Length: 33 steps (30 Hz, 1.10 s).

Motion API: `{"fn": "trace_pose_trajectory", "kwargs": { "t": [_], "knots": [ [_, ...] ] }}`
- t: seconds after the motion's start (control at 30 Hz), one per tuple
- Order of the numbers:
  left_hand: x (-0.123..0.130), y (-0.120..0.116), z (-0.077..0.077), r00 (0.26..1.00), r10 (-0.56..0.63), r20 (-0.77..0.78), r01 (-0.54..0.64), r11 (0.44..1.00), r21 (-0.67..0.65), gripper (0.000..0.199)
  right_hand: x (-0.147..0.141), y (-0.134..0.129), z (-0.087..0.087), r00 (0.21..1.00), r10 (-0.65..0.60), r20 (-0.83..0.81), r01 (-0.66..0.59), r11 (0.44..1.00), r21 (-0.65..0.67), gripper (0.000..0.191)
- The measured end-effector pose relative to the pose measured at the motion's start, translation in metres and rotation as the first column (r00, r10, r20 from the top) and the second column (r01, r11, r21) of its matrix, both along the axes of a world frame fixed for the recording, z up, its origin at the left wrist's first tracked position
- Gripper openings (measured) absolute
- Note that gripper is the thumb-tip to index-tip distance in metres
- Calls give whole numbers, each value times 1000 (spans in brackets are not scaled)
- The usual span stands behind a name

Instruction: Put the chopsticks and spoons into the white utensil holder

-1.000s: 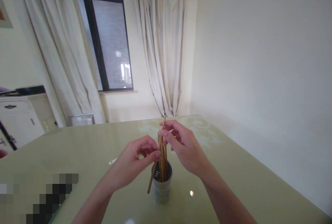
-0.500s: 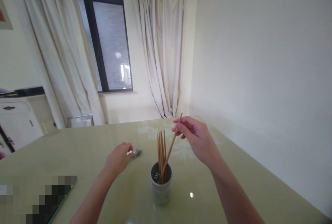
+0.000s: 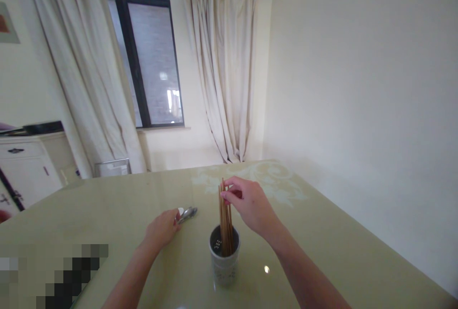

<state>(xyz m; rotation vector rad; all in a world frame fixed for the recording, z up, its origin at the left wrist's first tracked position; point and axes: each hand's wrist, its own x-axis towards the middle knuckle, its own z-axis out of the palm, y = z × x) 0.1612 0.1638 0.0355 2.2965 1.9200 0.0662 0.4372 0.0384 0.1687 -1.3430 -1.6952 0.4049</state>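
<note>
A pale patterned cup (image 3: 225,271) stands upright on the table and holds several wooden chopsticks (image 3: 226,232). My right hand (image 3: 252,204) is at their upper ends, thumb and fingers pinched on a chopstick that now stands nearly upright in the bunch. To the left of the cup, my left hand (image 3: 162,228) is closed around the ends of some metal spoons (image 3: 188,213), whose bowls point away to the right. A small white part shows beside its fingertips; what it belongs to I cannot make out.
The table (image 3: 322,261) has a glossy greenish top with a pale floral pattern at its far end. A dark object (image 3: 69,275), blurred out, lies at the lower left. Behind are a white cabinet (image 3: 26,166), curtains (image 3: 232,61) and a wall on the right.
My right hand has moved left and down, bringing its chopstick from a slant to nearly upright among the others. My left hand has turned slightly, so more of the spoons shows.
</note>
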Motion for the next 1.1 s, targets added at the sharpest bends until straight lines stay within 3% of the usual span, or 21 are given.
{"fn": "trace_pose_trajectory", "kwargs": {
  "t": [0.3,0.47,0.57,0.63,0.73,0.83,0.97,1.1],
  "knots": [
    [3,-2,2,999,11,51,-10,1000,-27,15,-9,5,-8,974,-104,199,121,990,-75,4],
    [9,-4,11,978,-100,181,104,995,-13,15,-5,2,-4,975,-122,183,129,991,-25,9],
    [11,-9,27,951,-163,263,169,986,-2,18,-5,0,-2,979,-128,160,128,992,13,12],
    [14,-18,46,883,-224,413,236,972,22,24,-7,-2,0,986,-109,130,105,994,35,15],
    [24,-42,83,645,-301,702,362,930,67,31,-11,-7,2,999,-40,29,38,997,62,23],
    [42,-74,115,463,-349,814,422,895,144,28,-15,-15,7,992,59,-108,-48,994,99,25],
    [63,-105,135,422,-400,813,380,893,243,23,-16,-28,16,962,137,-235,-96,980,176,18],
    [63,-99,132,433,-436,789,381,882,278,32,-5,-36,26,954,107,-281,-50,977,205,20]
  ]
}}
